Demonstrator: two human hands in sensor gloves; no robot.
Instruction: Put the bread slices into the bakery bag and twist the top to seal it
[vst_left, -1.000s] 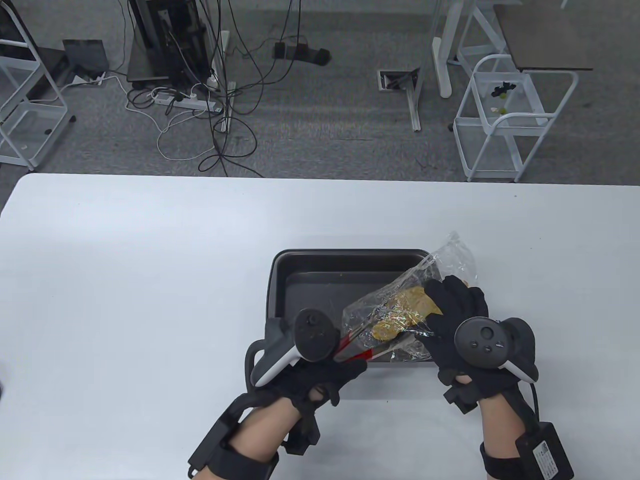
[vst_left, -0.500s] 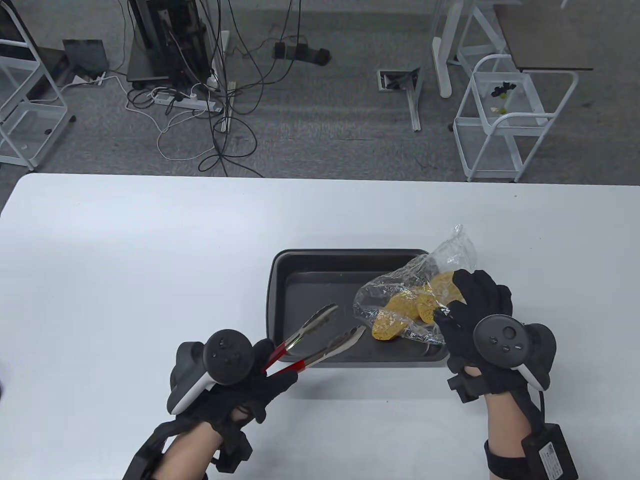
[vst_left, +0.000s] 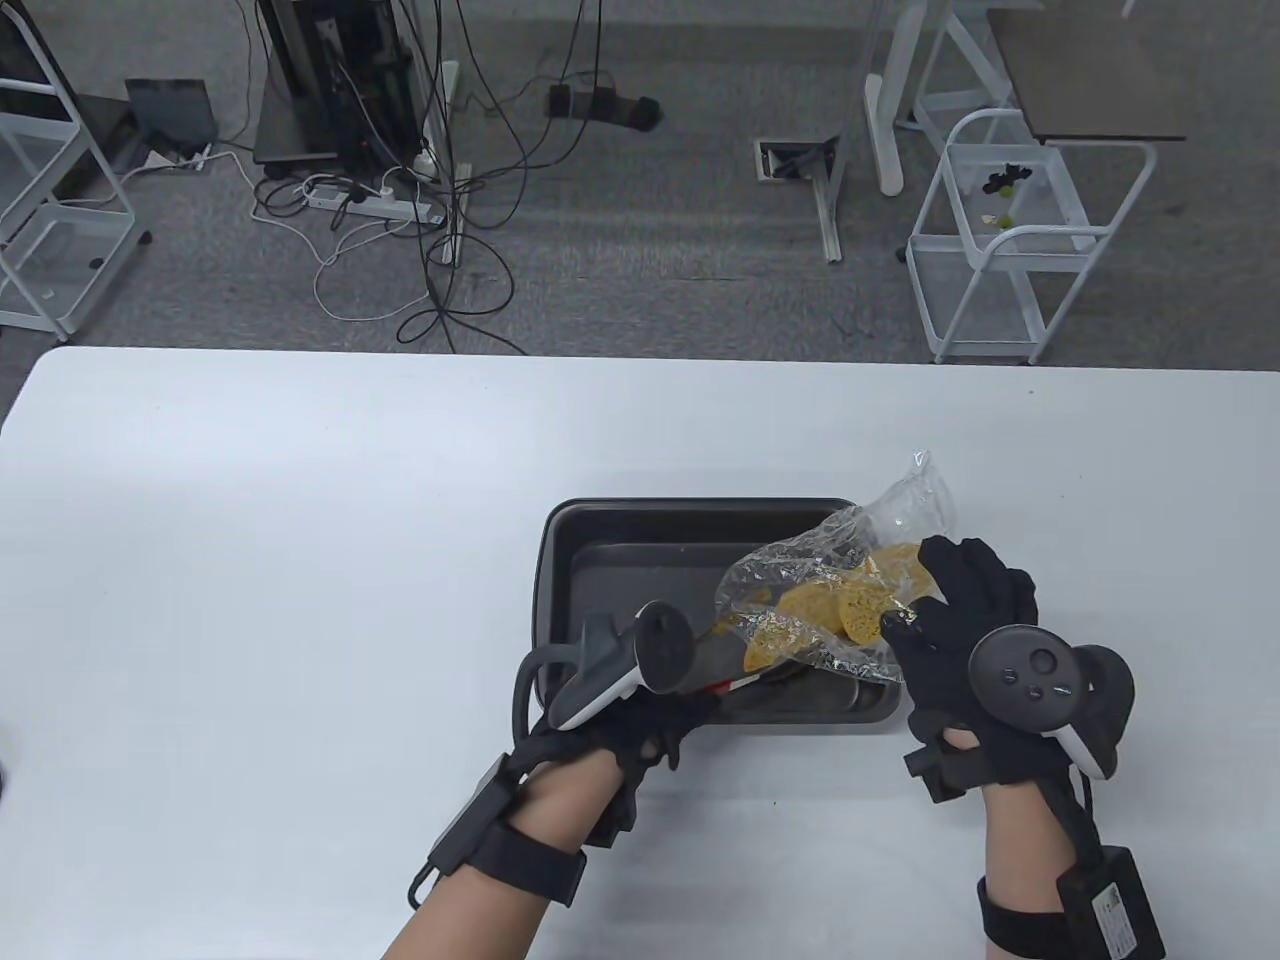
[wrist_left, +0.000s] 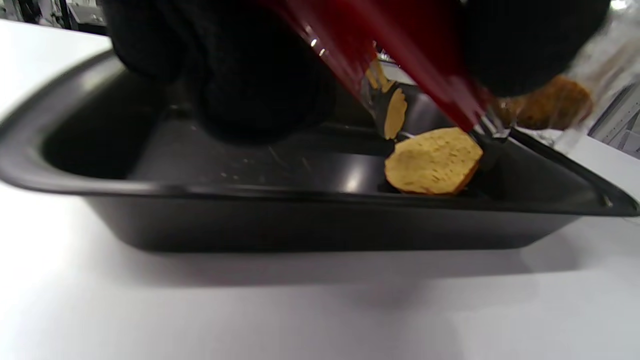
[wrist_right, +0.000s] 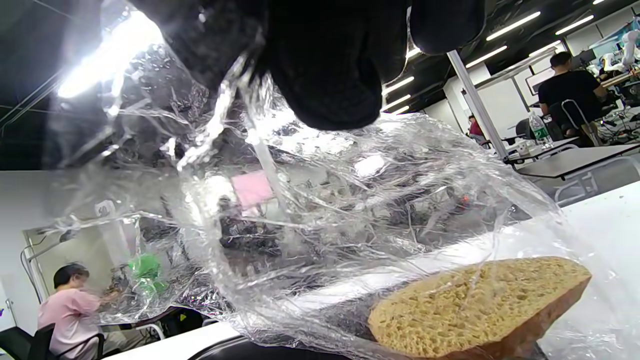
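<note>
My right hand (vst_left: 940, 600) grips a clear bakery bag (vst_left: 800, 590) above the right end of a dark baking tray (vst_left: 548, 560). Several bread slices (vst_left: 865, 610) lie inside the bag; one slice (wrist_right: 475, 305) fills the lower right wrist view, with my gloved fingers (wrist_right: 325, 65) above it. My left hand (vst_left: 685, 715) holds red-handled tongs (vst_left: 735, 685) at the tray's front edge, under the bag. In the left wrist view the tongs (wrist_left: 425, 75) have their tips at a bread slice (wrist_left: 432, 160) lying on the tray floor (wrist_left: 250, 165). Another slice (wrist_left: 395, 112) stands behind it.
The tray sits on a white table (vst_left: 250, 550), right of centre and near the front edge. Beyond the far edge are floor cables (vst_left: 420, 250) and a white cart (vst_left: 1010, 230). People sit at desks in the right wrist view's background.
My left hand drew the tongs out of the bag and back to the left, then returned them to the tray's front under the bag. My right hand and the bag drifted slightly right.
</note>
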